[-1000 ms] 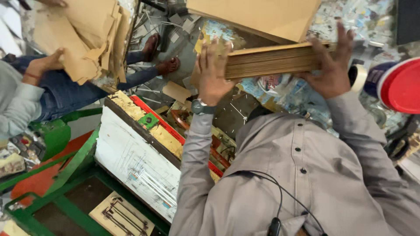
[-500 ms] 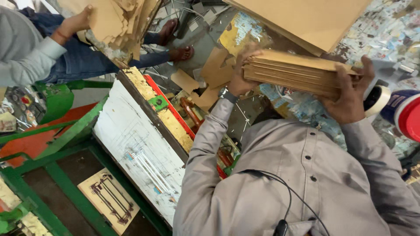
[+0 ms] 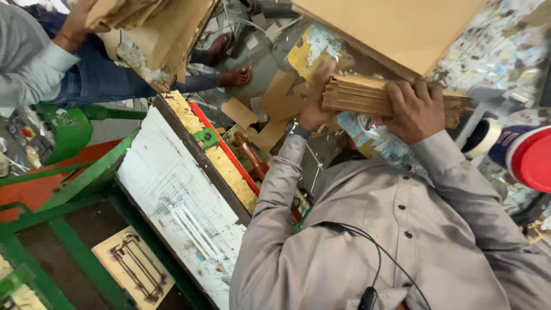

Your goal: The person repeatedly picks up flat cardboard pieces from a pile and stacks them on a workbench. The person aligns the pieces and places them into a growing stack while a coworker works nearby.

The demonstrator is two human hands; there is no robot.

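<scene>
**Desk:** What do both hands have?

**Operator:** From my feed, a stack of flat brown cardboard sheets [image 3: 367, 95], held up in front of the chest. The left hand [image 3: 317, 97] is clamped on the stack's left end, fingers folded over the edge, a wristwatch [image 3: 298, 130] just below it. The right hand [image 3: 414, 109] wraps over the stack's right half from the top, fingers spread across the sheet edges. Both are grasping the stack; neither is free.

**Desk:** How tight is the room around it?

**Operator:** Tight above. A big cardboard panel [image 3: 396, 28] slants right over the stack, its lower edge nearly touching the top sheets. To the left, loose cardboard scraps [image 3: 270, 109] lie just beside the left hand. Below and left, the white board [image 3: 172, 201] of a green-framed machine [image 3: 74, 172] runs diagonally, with a yellow and red strip [image 3: 221, 158] along its near edge, apart from the stack. At the right sit a roll of tape [image 3: 481, 138] and a red-lidded container [image 3: 531, 158], near the right elbow, not touching.

**Desk:** Anyone else?

**Operator:** Another person at top left, a hand [image 3: 77, 23] gripping a separate bundle of torn cardboard [image 3: 155, 28], well apart from the stack.
</scene>
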